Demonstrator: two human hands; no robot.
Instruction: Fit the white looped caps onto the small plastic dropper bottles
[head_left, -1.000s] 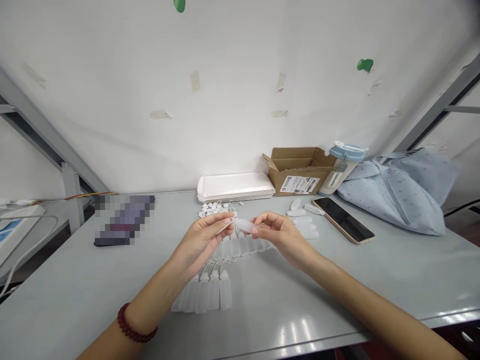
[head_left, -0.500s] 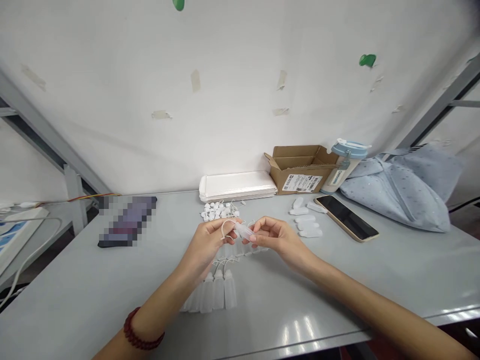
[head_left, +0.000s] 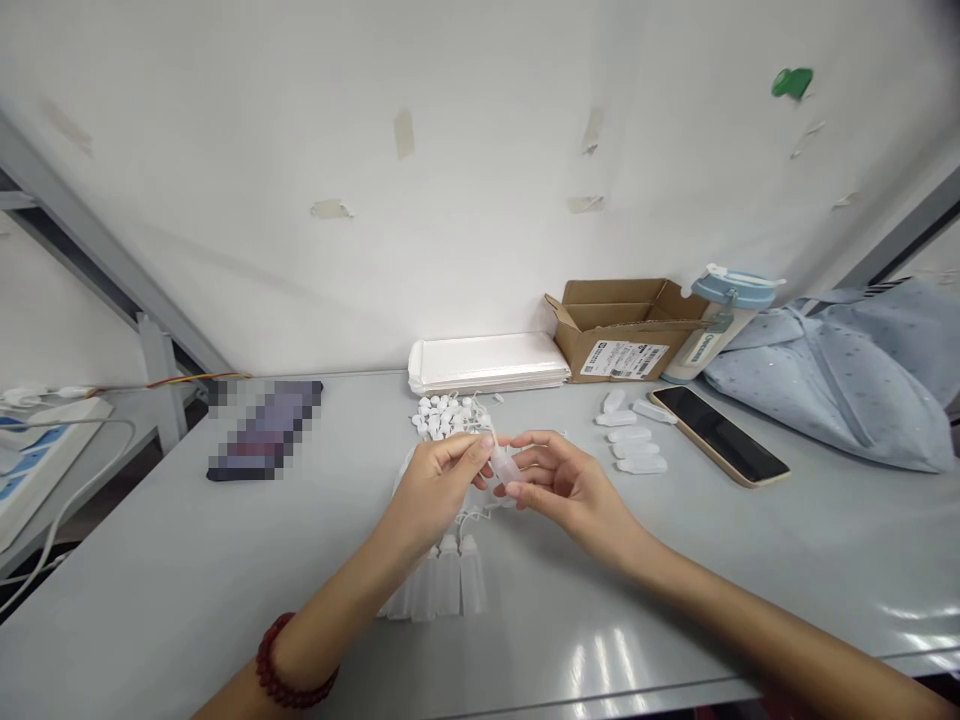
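Between my two hands is a small translucent plastic bottle (head_left: 508, 468), tilted, with a thin white cord at its upper end. My left hand (head_left: 444, 478) pinches its cap end, though the fingers hide most of the cap. The thumb and fingers of my right hand (head_left: 564, 482) close around the bottle's body. Just beyond them lies a pile of small white caps (head_left: 444, 415) with cords. Several capped bottles (head_left: 448, 582) lie in a row below my hands, partly behind my left wrist. To the right are several uncapped bottles (head_left: 631, 450).
A stack of white flat packs (head_left: 491, 362) stands against the wall beside an open cardboard box (head_left: 626, 350). Further right are a tumbler (head_left: 709, 330), a phone (head_left: 724, 440) and a light blue bag (head_left: 832, 390). A pixelated dark item (head_left: 264, 432) and a power strip (head_left: 45, 460) are on the left.
The bottle has turned more upright, and its cord, looped over my left hand before, now points upward. The whole view has shifted slightly left. Both hands still hold the bottle.
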